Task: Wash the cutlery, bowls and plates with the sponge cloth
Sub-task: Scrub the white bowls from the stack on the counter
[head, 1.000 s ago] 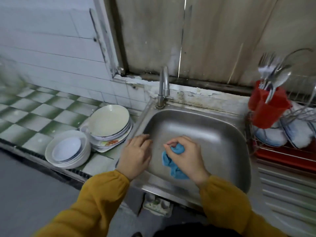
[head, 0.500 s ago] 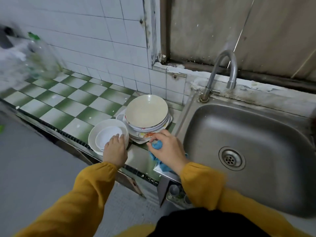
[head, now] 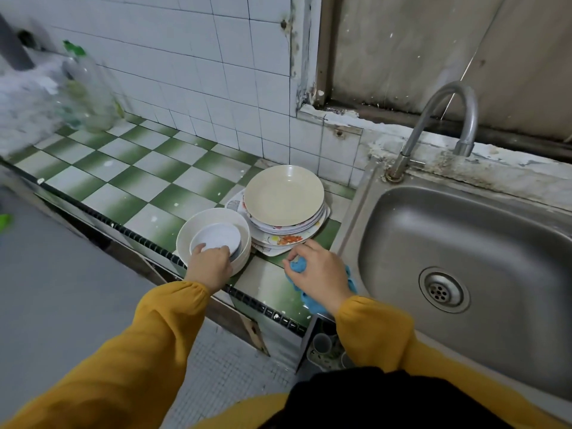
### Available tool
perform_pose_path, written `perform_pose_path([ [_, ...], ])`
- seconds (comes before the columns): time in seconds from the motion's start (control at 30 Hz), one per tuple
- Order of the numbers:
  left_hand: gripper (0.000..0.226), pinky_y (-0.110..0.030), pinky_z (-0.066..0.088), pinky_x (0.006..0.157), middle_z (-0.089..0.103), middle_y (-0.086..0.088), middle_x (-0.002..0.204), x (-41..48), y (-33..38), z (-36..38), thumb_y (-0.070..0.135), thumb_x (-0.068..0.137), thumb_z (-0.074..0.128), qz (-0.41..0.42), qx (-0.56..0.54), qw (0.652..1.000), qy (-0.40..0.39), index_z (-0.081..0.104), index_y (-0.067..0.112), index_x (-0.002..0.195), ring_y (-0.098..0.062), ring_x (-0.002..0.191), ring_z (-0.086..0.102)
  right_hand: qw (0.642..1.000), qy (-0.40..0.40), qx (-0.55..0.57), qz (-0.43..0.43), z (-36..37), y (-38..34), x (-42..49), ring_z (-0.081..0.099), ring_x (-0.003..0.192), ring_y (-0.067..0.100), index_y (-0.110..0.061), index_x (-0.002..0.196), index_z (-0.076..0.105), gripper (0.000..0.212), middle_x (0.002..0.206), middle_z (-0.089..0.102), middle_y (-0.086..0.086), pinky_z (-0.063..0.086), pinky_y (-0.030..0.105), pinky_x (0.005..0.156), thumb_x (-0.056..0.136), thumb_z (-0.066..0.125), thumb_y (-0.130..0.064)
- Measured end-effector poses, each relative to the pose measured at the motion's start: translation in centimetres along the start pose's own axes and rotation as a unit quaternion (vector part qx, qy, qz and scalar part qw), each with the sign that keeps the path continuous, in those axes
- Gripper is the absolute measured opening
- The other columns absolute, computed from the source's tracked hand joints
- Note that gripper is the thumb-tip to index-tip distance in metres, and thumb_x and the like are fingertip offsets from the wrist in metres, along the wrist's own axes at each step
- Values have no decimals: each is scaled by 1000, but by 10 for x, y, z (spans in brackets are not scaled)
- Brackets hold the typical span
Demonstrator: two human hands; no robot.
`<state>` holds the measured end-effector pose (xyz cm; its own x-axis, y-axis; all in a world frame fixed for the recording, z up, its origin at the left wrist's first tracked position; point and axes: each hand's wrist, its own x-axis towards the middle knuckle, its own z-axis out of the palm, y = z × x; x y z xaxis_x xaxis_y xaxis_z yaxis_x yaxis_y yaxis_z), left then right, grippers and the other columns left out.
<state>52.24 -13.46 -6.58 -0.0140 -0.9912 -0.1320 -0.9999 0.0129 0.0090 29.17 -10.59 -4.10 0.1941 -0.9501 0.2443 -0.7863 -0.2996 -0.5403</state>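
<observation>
Left hand (head: 210, 267) grips the small white bowl (head: 216, 238) nested in larger white bowls (head: 190, 232) on the green-checked tabletop (head: 130, 184). Right hand (head: 318, 275) clutches the crumpled blue sponge cloth (head: 298, 265). Stacked cream plates (head: 283, 199) wait beside (apparently unwashed), so most of the washing remains.

single head-worn wide view, looking forward and down, close over counter (head: 130, 181) and sink (head: 464, 243)
</observation>
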Motion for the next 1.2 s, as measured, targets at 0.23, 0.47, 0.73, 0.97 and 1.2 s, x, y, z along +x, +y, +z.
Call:
perform_pose_path([
  [0.23, 29, -38, 43, 94, 63, -15, 112, 0, -2, -9, 20, 91, 58, -2, -91, 996, 23, 54, 7, 116, -30, 100, 57, 1000, -8, -30, -6, 5, 3, -2, 59, 70, 23, -21, 84, 66, 16, 89, 60, -3, 40, 28, 60, 87, 66, -36],
  [0.47, 28, -35, 43, 81, 58, -11, 104, 0, -17, -16, 20, 95, 60, -38, -372, 926, 49, 53, 4, 117, -25, 91, 54, 999, -25, -37, 1, 1, 2, -2, 58, 75, 19, -22, 88, 66, 17, 94, 60, -5, 35, 25, 63, 89, 62, -38],
  [0.73, 22, -38, 51, 77, 61, -14, 102, -2, -15, -21, 19, 93, 63, -203, -655, 724, 79, 55, 10, 112, -30, 93, 58, 998, -39, -29, 30, 0, 2, 0, 55, 79, 15, -23, 88, 65, 17, 92, 55, -9, 41, 27, 66, 89, 62, -40],
  [0.97, 32, -47, 45, 105, 58, -13, 130, 0, -13, -22, 6, 91, 62, -229, -770, 583, 120, 61, 18, 121, -33, 120, 53, 935, -6, 282, 215, -12, 6, 21, 60, 62, 9, -7, 71, 65, 25, 67, 64, 1, 50, 21, 56, 83, 76, -25],
  [1.2, 42, -41, 37, 112, 48, -17, 141, -9, 3, -39, -2, 98, 48, -235, -837, 468, 159, 47, 5, 139, -29, 124, 50, 532, -34, 762, 368, -52, -16, 45, 63, 63, 28, -14, 75, 50, 18, 76, 57, 13, 56, 31, 67, 84, 52, -29],
])
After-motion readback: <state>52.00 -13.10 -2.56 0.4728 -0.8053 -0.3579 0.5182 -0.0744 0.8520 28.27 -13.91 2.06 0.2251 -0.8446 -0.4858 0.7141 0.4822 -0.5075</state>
